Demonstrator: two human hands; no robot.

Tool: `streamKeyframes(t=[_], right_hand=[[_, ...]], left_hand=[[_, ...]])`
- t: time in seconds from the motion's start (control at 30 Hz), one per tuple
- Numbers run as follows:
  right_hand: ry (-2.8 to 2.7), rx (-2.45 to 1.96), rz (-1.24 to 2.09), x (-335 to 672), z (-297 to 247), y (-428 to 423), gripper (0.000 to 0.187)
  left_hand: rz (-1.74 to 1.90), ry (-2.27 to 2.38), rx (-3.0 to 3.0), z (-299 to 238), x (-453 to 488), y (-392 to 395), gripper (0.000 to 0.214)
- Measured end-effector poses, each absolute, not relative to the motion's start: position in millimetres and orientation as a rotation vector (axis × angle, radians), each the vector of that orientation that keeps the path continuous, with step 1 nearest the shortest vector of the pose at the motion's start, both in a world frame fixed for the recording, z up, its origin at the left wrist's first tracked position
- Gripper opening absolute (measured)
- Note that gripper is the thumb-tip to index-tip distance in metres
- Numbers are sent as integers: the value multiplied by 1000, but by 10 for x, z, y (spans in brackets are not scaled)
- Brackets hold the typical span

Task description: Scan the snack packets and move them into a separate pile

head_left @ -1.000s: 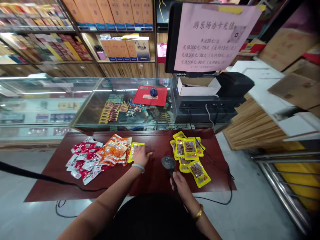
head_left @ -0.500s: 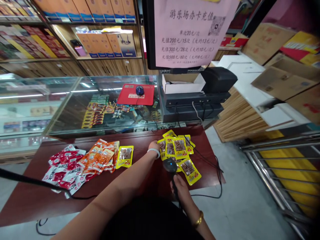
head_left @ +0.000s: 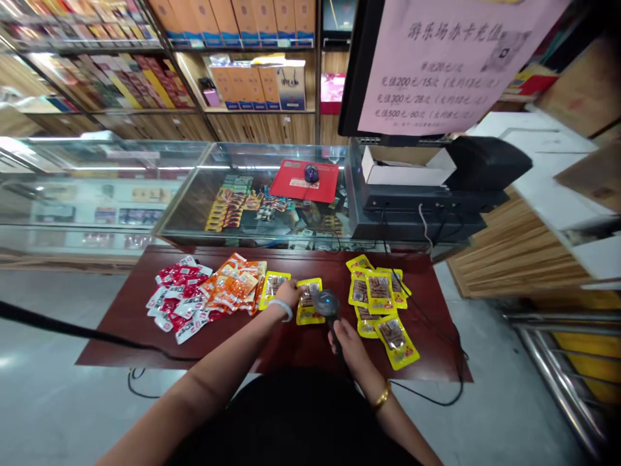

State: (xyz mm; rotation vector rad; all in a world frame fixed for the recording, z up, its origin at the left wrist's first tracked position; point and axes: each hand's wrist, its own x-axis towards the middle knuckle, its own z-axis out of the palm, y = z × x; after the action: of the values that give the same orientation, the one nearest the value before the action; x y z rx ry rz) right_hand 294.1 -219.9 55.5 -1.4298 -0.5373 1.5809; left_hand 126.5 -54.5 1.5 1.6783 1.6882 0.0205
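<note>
My left hand [head_left: 287, 296] is closed on the left edge of a yellow snack packet [head_left: 309, 303] near the middle of the dark red tabletop [head_left: 334, 343]. In my right hand [head_left: 350, 343] is a black barcode scanner [head_left: 328, 304], its head over the right edge of that packet. Another yellow packet [head_left: 274, 288] lies just left, beside a heap of orange packets [head_left: 233, 283]. Red and white packets [head_left: 179, 294] are heaped at the far left. On the right several yellow packets [head_left: 381, 292] lie in a loose pile.
Behind the table stands a glass display counter [head_left: 194, 220] with a red mouse pad [head_left: 295, 181] and a mouse [head_left: 311, 173]. A monitor with a pink sign [head_left: 436, 77] rises at the back right, above a white box [head_left: 407, 169]. A black cable [head_left: 97, 333] crosses the left side.
My left hand has moved left from the yellow pile, bringing one packet to the table's middle. The scanner is now over that packet. The view has turned left.
</note>
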Motion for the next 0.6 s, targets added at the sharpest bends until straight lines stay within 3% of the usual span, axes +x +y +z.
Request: streamKeyframes(t=[0.23,0.4,0.6], right_hand=[[-548,-1396,1613,2801,564,-2156,52],[-416,-1437,1554,2931,499,-2345,50],[-297,-1531,1440,3207,389,-2589,56]], left_hand=[[-21,1748,1697,160,921,-500,21],[270,2028,1983,395,869,-315,46],[97,1403,1838,50,1993,-487,28]])
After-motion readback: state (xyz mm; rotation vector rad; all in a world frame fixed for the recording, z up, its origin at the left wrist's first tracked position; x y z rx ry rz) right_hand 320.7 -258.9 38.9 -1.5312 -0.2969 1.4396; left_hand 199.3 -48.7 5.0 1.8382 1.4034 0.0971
